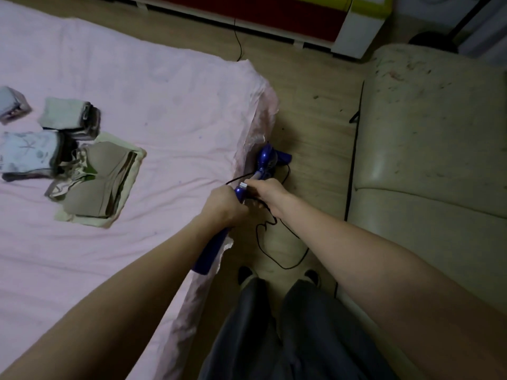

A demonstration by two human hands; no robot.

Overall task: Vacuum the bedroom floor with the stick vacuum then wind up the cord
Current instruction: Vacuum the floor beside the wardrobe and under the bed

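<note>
Left hand (223, 202) gripping vacuum (241, 192), right hand (264, 192) pinching cord (274, 242)

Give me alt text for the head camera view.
Both hands grip a blue stick vacuum beside a pink bed, left hand, right hand; its black cord lies loose on the wood floor.

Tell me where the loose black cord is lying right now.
In the head view, the black cord loops on the wooden floor between the pink bed and the cream sofa, just ahead of the person's feet, running up to the blue stick vacuum.
</note>
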